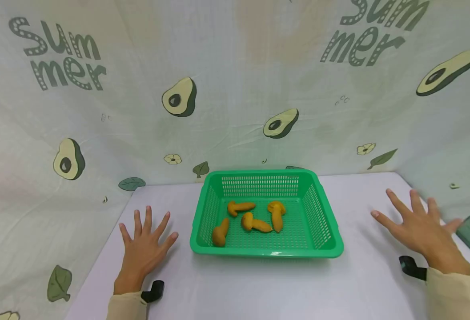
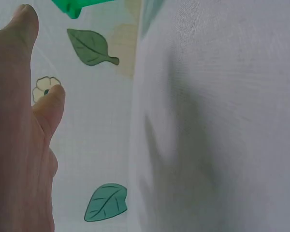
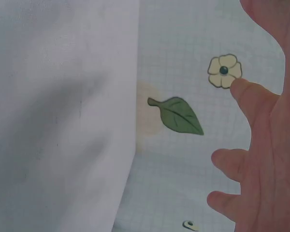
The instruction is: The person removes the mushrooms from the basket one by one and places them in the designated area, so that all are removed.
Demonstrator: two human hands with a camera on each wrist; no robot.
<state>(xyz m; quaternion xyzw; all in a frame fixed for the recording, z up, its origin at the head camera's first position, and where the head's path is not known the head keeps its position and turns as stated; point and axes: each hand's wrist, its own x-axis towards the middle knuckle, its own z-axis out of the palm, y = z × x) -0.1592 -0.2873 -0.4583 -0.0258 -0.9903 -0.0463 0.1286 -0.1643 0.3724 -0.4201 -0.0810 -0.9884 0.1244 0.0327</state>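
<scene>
A green plastic basket (image 1: 267, 252) with slotted walls stands on the white table. Several brown mushrooms lie loose in it: one mushroom (image 1: 220, 234) at the near left, another (image 1: 255, 223) in the middle, one (image 1: 276, 216) right of that, and one (image 1: 240, 207) behind. To the left of the basket, my left hand (image 1: 142, 251) is held with fingers spread, touching no object. My right hand (image 1: 423, 231) is spread out well to the basket's right and holds nothing. Shadows under both hands show in the wrist views.
A pale cloth (image 1: 226, 53) printed with avocados, leaves and lettering hangs behind the table and at both sides. The white tabletop (image 1: 259, 289) extends in front of the basket. A green corner of the basket (image 2: 73, 8) shows at the top of the left wrist view.
</scene>
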